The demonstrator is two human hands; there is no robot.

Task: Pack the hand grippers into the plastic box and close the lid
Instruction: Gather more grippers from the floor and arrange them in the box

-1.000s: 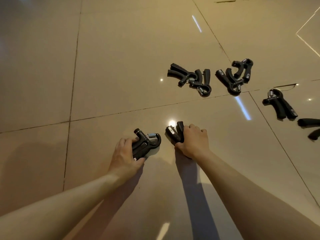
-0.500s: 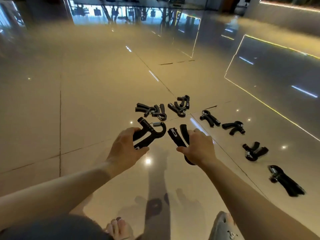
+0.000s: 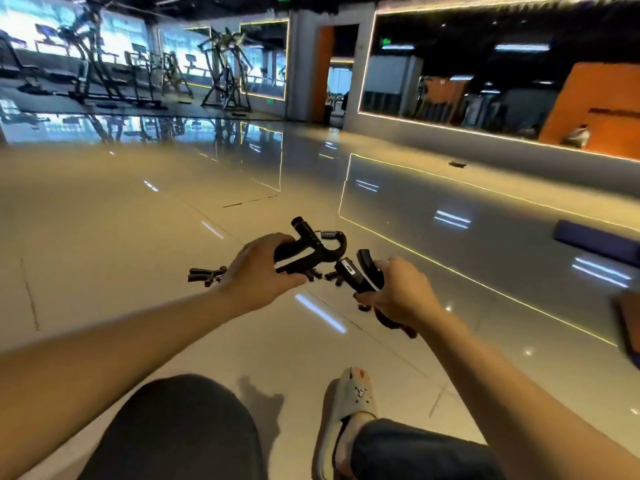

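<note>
My left hand (image 3: 258, 271) is shut on a black hand gripper (image 3: 311, 245) with a metal spring on top, held above the floor. Just to its right, my right hand (image 3: 401, 292) grips a second black hand gripper (image 3: 360, 271) with a small counter display. More black hand grippers (image 3: 204, 274) lie on the shiny tile floor beyond my left hand, mostly hidden behind my hands. I see no plastic box in this view.
Glossy beige tile floor (image 3: 121, 237) stretches ahead. My knees and a sandalled foot (image 3: 349, 407) are below. A dark mat (image 3: 595, 240) lies at right, a blurred orange-brown thing (image 3: 628, 323) at the right edge. Gym machines (image 3: 145, 74) and mirrored walls stand far back.
Both hands have lifted their grippers off the floor and higher. My head has tilted up, so the gym room shows and most floor grippers are now hidden behind my hands.
</note>
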